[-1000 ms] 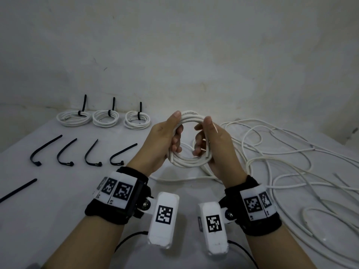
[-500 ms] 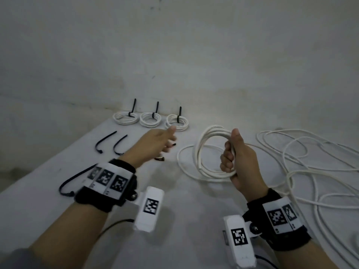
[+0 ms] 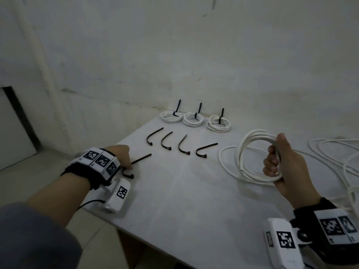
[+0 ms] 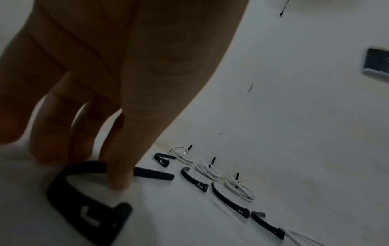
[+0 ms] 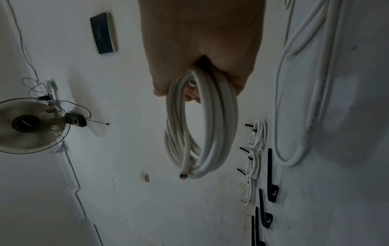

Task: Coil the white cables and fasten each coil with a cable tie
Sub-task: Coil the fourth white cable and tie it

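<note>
White table (image 3: 194,200): right hand (image 3: 285,166) fist grips upright cable coil (image 3: 250,152); left hand (image 3: 121,155) fingertips pinch cable tie (image 3: 136,162).

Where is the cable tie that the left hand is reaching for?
In the head view, the cable tie lies near the table's left edge, under the left hand, left of the row of four loose ties.

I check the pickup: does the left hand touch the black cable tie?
Touching. The left wrist view shows the left hand with a fingertip pressed on the cable tie.

Only a white "L"-shaped mark readable, printed near the head of the black cable tie (image 4: 88,214); fan (image 5: 25,124) hub lettering illegible.
</note>
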